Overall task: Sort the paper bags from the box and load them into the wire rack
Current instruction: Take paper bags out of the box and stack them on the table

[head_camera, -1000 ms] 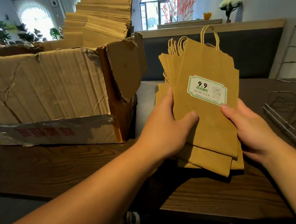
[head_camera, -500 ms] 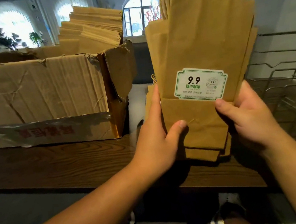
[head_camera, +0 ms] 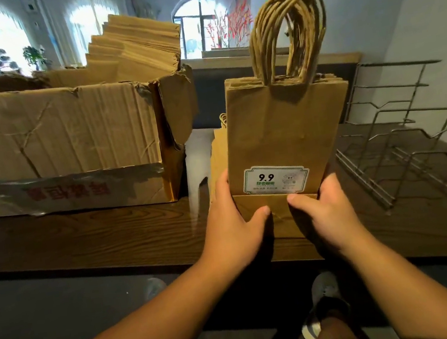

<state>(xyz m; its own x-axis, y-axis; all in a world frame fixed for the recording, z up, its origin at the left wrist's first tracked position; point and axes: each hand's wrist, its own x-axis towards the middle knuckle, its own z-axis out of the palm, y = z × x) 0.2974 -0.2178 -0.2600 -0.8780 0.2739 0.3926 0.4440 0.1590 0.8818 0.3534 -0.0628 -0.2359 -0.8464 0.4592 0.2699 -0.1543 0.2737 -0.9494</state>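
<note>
A squared-up stack of flat brown paper bags (head_camera: 285,128) stands upright on the wooden table (head_camera: 110,238), handles up, a white "9.9" label on the front one. My left hand (head_camera: 233,223) grips the stack's lower left edge, thumb on the front fold. My right hand (head_camera: 324,212) grips the lower right edge in the same way. More bags (head_camera: 218,155) lie behind the stack. The torn cardboard box (head_camera: 67,143) at the left holds many more bags (head_camera: 137,45). The wire rack (head_camera: 409,141) sits to the right with nothing in it.
A dark bench back runs behind the table against a white wall (head_camera: 396,13). The table's front edge is close to my body. My shoes (head_camera: 324,308) show on the floor below.
The fanned, tilted stack has been lowered, straightened and stood on the table with its edges aligned. Both hands slid down to the bottom corners.
</note>
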